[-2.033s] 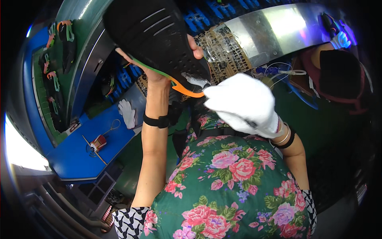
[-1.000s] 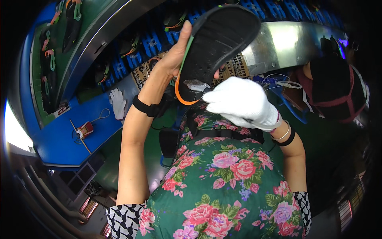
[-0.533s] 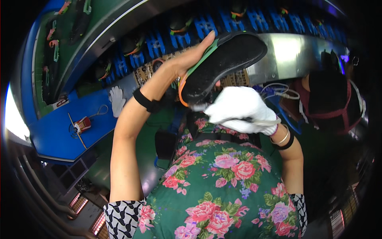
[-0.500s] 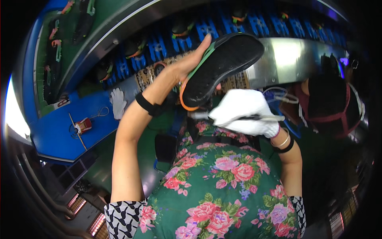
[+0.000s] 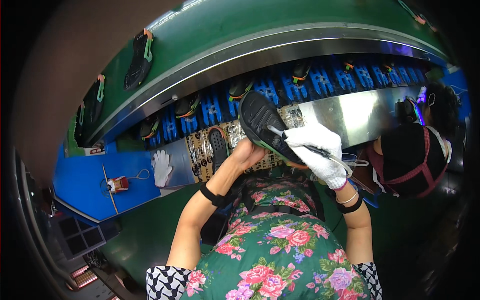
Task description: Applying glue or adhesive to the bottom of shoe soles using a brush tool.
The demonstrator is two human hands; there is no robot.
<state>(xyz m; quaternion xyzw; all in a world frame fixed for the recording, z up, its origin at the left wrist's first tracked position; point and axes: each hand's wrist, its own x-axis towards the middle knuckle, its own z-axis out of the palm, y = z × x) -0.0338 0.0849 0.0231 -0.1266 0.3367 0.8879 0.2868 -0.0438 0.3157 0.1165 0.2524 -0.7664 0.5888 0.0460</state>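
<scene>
A long green conveyor (image 5: 235,30) is curving across the top of the view, carrying black shoe soles (image 5: 138,59) with green and orange trim along its far edge. Below it, a row of blue racks (image 5: 320,80) is holding more soles, and a shiny metal surface (image 5: 360,112) is stretching toward the right, where another person in a dark top with red straps (image 5: 410,155) is sitting at its right end. A blue surface (image 5: 95,180) is lying to the left, with a spare white glove (image 5: 161,167) resting on its right edge and a small red tool (image 5: 120,184) near its middle.

The person in the floral dress is holding a black shoe sole (image 5: 260,122) up in front of the metal surface's near edge, tread side facing the camera. The bare left hand (image 5: 246,152) is supporting it from beneath, its fingers wrapped around the underside. The right hand (image 5: 320,150), wearing a white glove, is resting against the sole's right side, its fingers clamped together around a thin metal tool (image 5: 280,133) whose tip is touching the tread. A second dark sole (image 5: 218,147) is lying flat on a patterned mat (image 5: 200,152) just left of the left hand.
</scene>
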